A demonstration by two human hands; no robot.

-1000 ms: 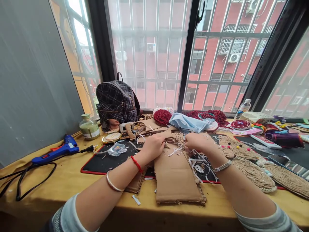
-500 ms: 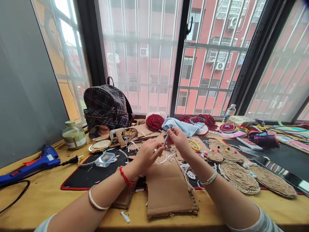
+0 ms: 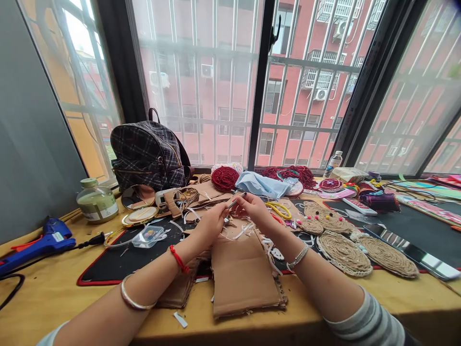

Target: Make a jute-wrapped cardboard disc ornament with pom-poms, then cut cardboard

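Note:
My left hand [image 3: 215, 219] and my right hand [image 3: 255, 209] meet over the middle of the table, fingers pinched on a slim grey pen-like stick [image 3: 232, 203]. The stick lies slanted between the two hands, its dark end by my right fingers. What kind of thing it is, I cannot make out. Below the hands is a brown cardboard piece [image 3: 245, 283] with ragged edges. White paper strips [image 3: 245, 231] are scattered just under my fingers. A light blue cloth [image 3: 262, 184] lies beyond my right hand, with yellow-handled scissors [image 3: 279, 210] to its right.
At left are a blue glue gun [image 3: 50, 242], a jar [image 3: 96, 202] and a small clear box [image 3: 148, 236]. A plaid backpack [image 3: 144, 156] stands by the window. Coiled rope mats [image 3: 344, 252] and a phone [image 3: 414, 250] lie right. Dark red yarn [image 3: 225, 178] sits behind.
The stick has tipped from steep to nearly level between my hands, which stay together. The view has shifted slightly, so everything appears further left.

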